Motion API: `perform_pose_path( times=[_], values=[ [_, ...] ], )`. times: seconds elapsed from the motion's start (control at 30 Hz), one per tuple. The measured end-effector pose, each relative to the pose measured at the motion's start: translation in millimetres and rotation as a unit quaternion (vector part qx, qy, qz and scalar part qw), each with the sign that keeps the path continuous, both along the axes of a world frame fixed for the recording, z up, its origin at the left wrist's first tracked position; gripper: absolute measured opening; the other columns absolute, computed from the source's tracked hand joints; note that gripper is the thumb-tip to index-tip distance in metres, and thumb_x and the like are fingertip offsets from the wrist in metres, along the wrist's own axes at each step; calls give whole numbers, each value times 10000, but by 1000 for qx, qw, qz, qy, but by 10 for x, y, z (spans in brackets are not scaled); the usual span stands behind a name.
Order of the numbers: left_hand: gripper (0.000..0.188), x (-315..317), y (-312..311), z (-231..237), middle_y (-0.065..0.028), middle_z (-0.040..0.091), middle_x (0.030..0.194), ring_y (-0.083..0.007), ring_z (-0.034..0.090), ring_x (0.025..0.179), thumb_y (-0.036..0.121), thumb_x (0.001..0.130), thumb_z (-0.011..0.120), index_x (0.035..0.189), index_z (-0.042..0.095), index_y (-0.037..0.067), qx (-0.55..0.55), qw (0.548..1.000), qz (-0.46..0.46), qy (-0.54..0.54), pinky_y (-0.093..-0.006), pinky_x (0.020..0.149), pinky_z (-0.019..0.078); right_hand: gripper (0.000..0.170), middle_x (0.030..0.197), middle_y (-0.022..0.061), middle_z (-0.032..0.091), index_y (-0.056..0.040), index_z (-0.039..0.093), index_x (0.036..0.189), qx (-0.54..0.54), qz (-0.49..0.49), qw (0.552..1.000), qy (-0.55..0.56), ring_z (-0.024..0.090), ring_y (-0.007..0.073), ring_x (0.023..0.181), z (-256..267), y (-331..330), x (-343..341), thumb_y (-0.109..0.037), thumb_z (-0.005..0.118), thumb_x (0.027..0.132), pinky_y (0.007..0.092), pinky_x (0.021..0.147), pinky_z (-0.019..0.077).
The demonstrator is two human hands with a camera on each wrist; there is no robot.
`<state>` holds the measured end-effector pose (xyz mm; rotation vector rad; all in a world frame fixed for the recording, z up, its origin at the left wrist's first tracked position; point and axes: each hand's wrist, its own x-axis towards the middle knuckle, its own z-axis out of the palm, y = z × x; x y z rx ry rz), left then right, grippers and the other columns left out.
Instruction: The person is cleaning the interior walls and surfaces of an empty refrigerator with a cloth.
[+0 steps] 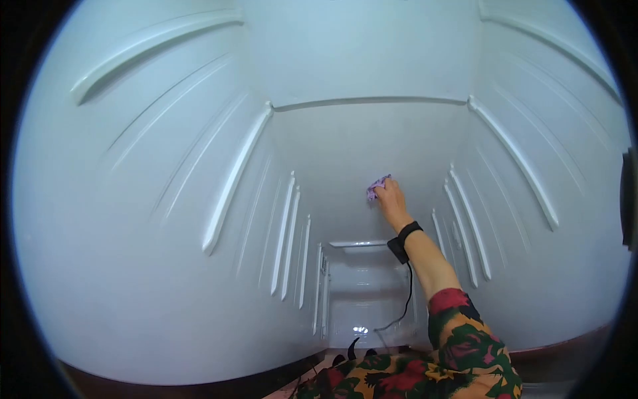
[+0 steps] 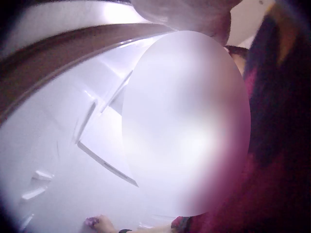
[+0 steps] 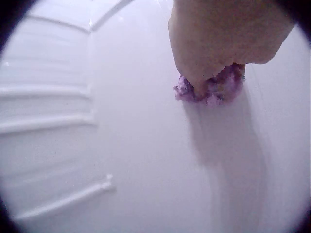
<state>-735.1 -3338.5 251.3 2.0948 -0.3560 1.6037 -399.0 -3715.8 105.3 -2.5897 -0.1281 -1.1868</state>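
My right hand [image 1: 392, 200] grips a crumpled purple cloth [image 1: 377, 188] against the white back wall [image 1: 332, 179] of an emptied fridge interior. In the right wrist view the fingers of that hand [image 3: 228, 39] curl over the fluffy cloth [image 3: 214, 91], which is bunched at the wall, with a shadow below. My left hand [image 2: 187, 13] shows only as a blurred part along the top of the left wrist view, near the fridge's brown edge; its fingers are hidden. The head view does not include it.
Moulded shelf ridges [image 1: 239, 179] line the left side wall, and matching ridges [image 1: 515, 166] run along the right. A ledge [image 1: 359, 244] crosses low at the back. From the black wrist strap [image 1: 410, 230] a cable [image 1: 410, 292] hangs down. The patterned sleeve [image 1: 465, 332] is close to the opening.
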Motion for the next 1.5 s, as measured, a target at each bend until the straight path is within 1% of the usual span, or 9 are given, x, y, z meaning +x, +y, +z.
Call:
perform_pose_path(
  times=[0.17,0.33,0.57,0.77,0.9,1.2,1.27,1.4,1.5],
  values=[
    [405,689,-378,-48,-224,398,1251,-406,295,1242,-46,670,460,1069,448,22,-8,989,-142,50,-529,1019,239,294,953,130,526,-59,582,913,12,74,978,-193,504,328,898,1320,284,211,47,574,638,385,751,449],
    [355,1465,-693,-7,-248,327,1310,-462,216,1262,17,682,554,1033,510,-10,-5,989,-114,89,-530,1006,252,139,881,77,527,-62,581,793,-126,88,940,-306,501,266,836,1077,314,559,-12,576,663,357,670,458],
    [383,1651,-833,164,-227,373,1301,-443,243,1260,18,665,598,1043,543,-4,104,985,52,126,-503,1003,270,81,786,46,514,-87,600,745,-247,145,955,73,502,235,782,-279,255,456,-73,551,682,372,693,456],
    [389,1732,-925,165,-199,394,1302,-427,241,1267,34,670,605,1057,568,32,109,983,65,130,-474,977,301,219,1002,89,550,-59,583,901,-108,121,937,-310,505,257,983,1417,664,645,-53,569,683,388,783,441],
    [413,1751,-955,105,-172,376,1329,-416,176,1296,78,678,621,1086,557,70,152,966,130,165,-469,990,241,227,1125,81,530,-41,595,926,-177,111,928,-309,479,246,1054,1301,688,834,-64,544,706,351,820,412],
    [430,1651,-929,35,-175,378,1330,-415,206,1287,100,653,644,1071,556,52,209,943,104,239,-478,1005,219,289,1186,20,522,-64,624,982,-456,217,858,-95,450,178,1078,116,306,610,-125,521,720,296,858,358],
    [434,1539,-859,-24,-185,375,1328,-418,224,1279,82,643,649,1064,556,37,207,938,63,271,-481,1002,229,264,1074,12,560,-75,635,952,-514,208,822,130,444,186,1064,-36,263,487,-141,514,727,294,874,347],
    [368,1220,-703,-237,-236,372,1310,-408,302,1244,3,661,609,1025,554,1,92,950,-74,290,-467,981,292,188,925,75,564,-54,613,884,-143,271,943,-132,493,265,928,397,825,527,-76,536,714,366,795,406],
    [326,1104,-682,-221,-255,371,1302,-390,352,1218,-22,679,581,1003,553,-13,19,955,-92,283,-436,959,340,174,912,127,537,-22,568,894,79,291,936,-183,489,324,883,552,1467,716,-13,510,730,404,769,416]
  ],
)
